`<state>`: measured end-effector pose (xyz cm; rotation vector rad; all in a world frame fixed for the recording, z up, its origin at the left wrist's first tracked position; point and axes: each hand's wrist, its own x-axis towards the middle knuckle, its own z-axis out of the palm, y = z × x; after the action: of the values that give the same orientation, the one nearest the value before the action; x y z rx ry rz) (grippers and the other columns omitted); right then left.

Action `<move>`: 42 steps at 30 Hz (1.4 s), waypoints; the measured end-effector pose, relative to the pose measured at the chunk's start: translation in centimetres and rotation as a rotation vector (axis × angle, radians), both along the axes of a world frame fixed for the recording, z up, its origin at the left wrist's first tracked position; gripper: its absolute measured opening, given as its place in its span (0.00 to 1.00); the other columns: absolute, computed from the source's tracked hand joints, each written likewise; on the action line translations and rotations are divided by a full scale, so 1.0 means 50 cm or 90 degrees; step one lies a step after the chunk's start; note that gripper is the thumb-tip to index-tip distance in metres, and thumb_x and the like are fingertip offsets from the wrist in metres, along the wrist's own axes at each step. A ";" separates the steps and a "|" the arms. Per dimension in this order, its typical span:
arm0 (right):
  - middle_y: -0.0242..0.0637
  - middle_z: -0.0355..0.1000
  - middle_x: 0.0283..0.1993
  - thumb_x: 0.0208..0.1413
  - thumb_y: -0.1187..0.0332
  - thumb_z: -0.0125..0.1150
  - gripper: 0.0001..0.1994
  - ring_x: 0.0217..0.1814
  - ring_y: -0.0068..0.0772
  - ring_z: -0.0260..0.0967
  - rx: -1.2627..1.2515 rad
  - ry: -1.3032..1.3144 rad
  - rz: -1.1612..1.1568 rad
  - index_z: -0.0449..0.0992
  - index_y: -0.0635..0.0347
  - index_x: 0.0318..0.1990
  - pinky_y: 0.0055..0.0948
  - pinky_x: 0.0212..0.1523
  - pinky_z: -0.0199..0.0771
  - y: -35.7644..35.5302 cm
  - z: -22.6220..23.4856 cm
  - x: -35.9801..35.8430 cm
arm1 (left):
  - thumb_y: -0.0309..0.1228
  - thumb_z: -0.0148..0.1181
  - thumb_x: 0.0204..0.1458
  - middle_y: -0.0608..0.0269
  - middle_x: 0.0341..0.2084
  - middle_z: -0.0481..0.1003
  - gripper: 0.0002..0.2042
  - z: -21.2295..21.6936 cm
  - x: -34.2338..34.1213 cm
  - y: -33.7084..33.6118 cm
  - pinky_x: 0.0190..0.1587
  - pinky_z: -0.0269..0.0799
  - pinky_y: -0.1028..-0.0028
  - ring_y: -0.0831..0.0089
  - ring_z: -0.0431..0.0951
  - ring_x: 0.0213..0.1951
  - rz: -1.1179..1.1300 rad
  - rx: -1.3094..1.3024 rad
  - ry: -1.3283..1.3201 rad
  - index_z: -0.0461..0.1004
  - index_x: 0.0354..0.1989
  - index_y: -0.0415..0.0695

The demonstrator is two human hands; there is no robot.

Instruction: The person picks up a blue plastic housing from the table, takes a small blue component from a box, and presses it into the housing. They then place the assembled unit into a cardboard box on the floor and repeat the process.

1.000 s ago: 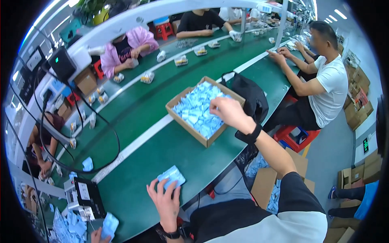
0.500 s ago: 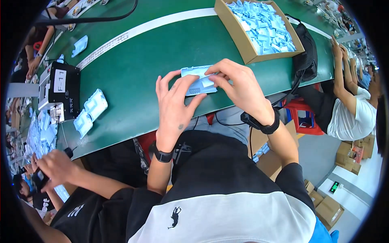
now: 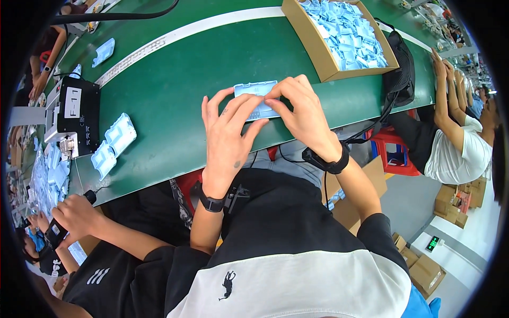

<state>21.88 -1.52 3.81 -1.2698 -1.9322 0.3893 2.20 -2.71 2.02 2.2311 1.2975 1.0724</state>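
Observation:
A light-blue rectangular plastic shell lies on the green table right in front of me, partly covered by my fingers. My left hand grips it from the left, fingertips over its far edge and middle, thumb by its near edge. The fingers of my right hand are pinched together over the middle of the shell, close to my left fingertips. Whatever lies between those right fingertips is hidden.
A cardboard box full of small light-blue pieces stands at the far right, beside a black bag. To the left are a black machine and loose blue shells. A co-worker's hand is at lower left.
My right hand has lowered its small light-blue piece toward the shell's middle; that piece is now out of sight. Its fingertips have moved slightly left, nearer my left hand, which keeps its grip.

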 end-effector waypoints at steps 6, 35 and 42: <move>0.35 0.75 0.40 0.54 0.76 0.71 0.06 0.46 0.43 0.67 0.068 -0.091 -0.002 0.79 0.60 0.37 0.39 0.46 0.71 0.001 0.011 0.004 | 0.34 0.73 0.52 0.69 0.54 0.78 0.19 -0.001 0.002 0.002 0.69 0.53 0.35 0.55 0.69 0.64 -0.006 0.015 0.018 0.82 0.54 0.54; 0.38 0.69 0.38 0.58 0.71 0.67 0.05 0.48 0.43 0.71 0.024 -0.298 0.040 0.79 0.59 0.40 0.42 0.44 0.76 0.015 0.107 0.011 | 0.30 0.70 0.56 0.53 0.59 0.74 0.20 0.053 -0.172 -0.027 0.63 0.66 0.57 0.52 0.73 0.59 0.322 0.152 0.101 0.80 0.58 0.46; 0.38 0.68 0.38 0.54 0.73 0.72 0.08 0.42 0.43 0.69 -0.009 -0.166 0.010 0.76 0.62 0.36 0.39 0.42 0.72 -0.068 0.099 0.033 | 0.37 0.66 0.60 0.53 0.61 0.73 0.16 -0.020 -0.318 -0.011 0.66 0.61 0.53 0.51 0.73 0.60 0.558 0.101 0.350 0.82 0.55 0.48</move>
<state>23.53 -4.90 8.75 -1.3705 -2.1615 0.2557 -13.68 -3.25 1.04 2.1583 2.6586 0.8153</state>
